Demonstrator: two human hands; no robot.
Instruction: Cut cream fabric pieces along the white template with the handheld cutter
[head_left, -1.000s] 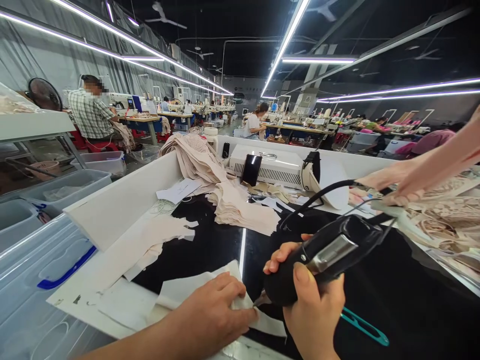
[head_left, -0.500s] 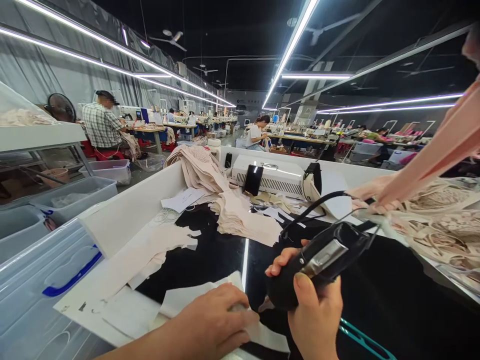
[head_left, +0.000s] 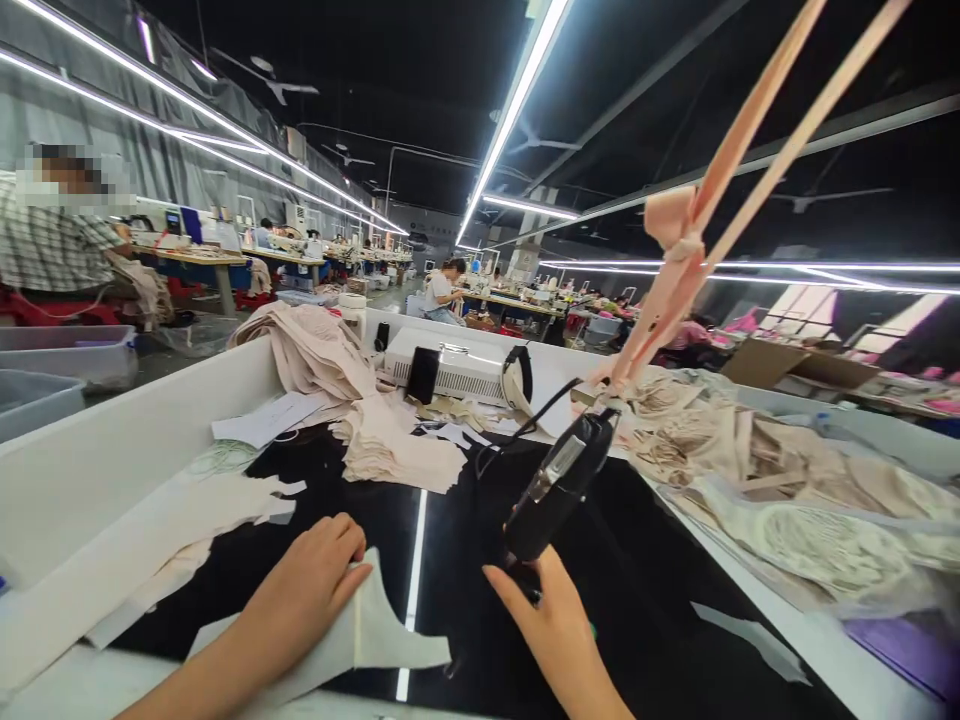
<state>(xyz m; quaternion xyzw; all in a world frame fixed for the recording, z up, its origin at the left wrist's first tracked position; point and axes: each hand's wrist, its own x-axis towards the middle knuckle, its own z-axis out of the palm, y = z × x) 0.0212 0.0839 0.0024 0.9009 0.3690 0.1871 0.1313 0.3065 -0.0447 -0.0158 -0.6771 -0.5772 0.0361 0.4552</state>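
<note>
My left hand (head_left: 307,585) lies flat on a white cut fabric piece (head_left: 390,645) on the black table top (head_left: 675,600), fingers stretched out. My right hand (head_left: 551,625) sits under the lower end of a black corded hand tool (head_left: 559,485). The tool tilts up and away from me. My thumb points left; the other fingers are hidden behind the tool. Past the tool, another person's hand (head_left: 606,375) holds peach straps (head_left: 690,230) that rise to the upper right.
Beige fabric stacks (head_left: 375,440) and paper slips lie mid-table. A white machine box (head_left: 465,365) and a phone (head_left: 422,375) stand behind them. Lace pieces (head_left: 750,460) are heaped at the right. A white side wall (head_left: 135,440) runs along the left, with plastic bins (head_left: 67,350) beyond. Workers sit at distant tables.
The view has swung right and up. My right hand has slid down to the tool's lower end and the tool has tipped upright. The other person has lifted the peach straps high.
</note>
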